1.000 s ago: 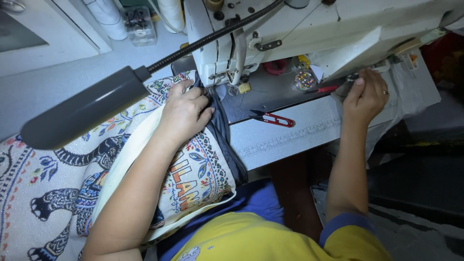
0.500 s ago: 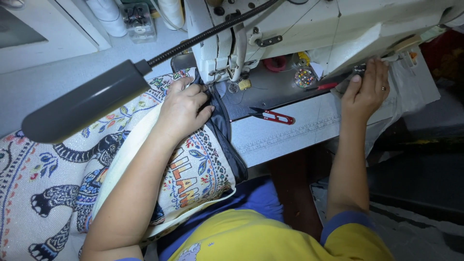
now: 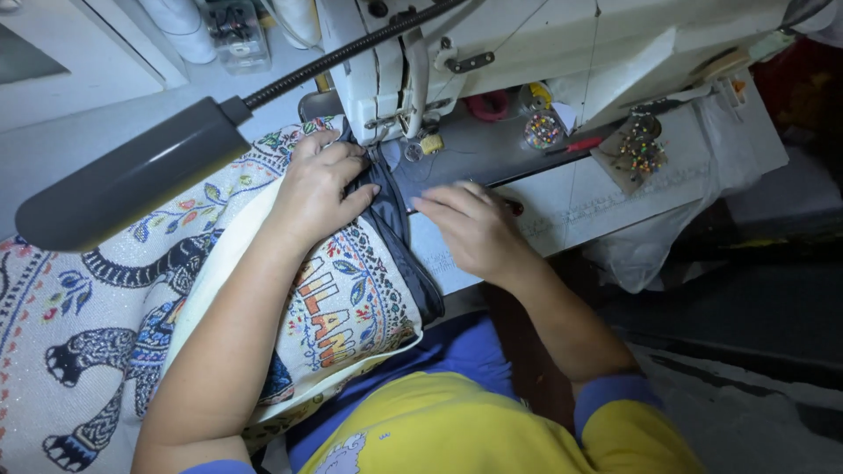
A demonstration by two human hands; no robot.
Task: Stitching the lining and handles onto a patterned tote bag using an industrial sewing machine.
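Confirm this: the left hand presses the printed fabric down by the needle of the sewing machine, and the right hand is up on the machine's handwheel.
Not quite. The left hand does press the printed fabric down by the needle of the sewing machine, but the right hand is low on the table, beside the fabric's dark edge, as the head view shows.

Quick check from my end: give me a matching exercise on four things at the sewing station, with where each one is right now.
Things:
1. left hand
2. right hand
3. lamp head
4. pin cushion

Places:
A. on the far right of the machine bed
B. pressing the patterned fabric beside the needle
C. on the table edge, over the red-handled snips
D. hanging above the elephant print on the left

Pairs: 1-B, 2-C, 3-D, 4-A
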